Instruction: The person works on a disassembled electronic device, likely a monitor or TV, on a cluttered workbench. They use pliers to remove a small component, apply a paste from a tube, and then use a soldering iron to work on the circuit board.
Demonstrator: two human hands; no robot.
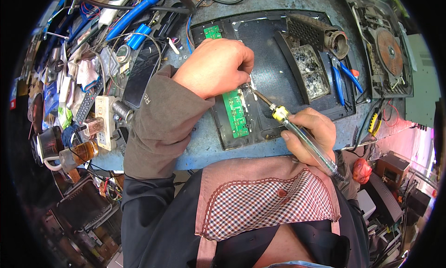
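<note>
The green strip circuit board (236,114) lay along the left side of a black mesh-faced panel (265,49) on the blue bench (195,152), its middle hidden under the left hand (216,66). The right hand (313,133) was closed around the clear handle of a soldering iron (306,140), thumb on one side and fingers on the other, behind the yellow collar (280,113). The iron's tip came in slantwise to the board's right edge, right by the left fingertips. Those were drawn in narrow, but whether they pinched a wire, a part or only the board could not be told.

Judging by the pose, the step was work on a joint, and doing it well called for a few things. The board wanted to be held flat and steady — any rocking could smear a soft joint or lift a pad. The left fingers were best kept back from the metal shaft, since heat would reach them quickly at such close quarters. The tip needed firm, brief contact, with its side rather than its point. A light grip well behind the collar helped with that — so did keeping the iron off the panel, which looked like plastic at the rim.
</note>
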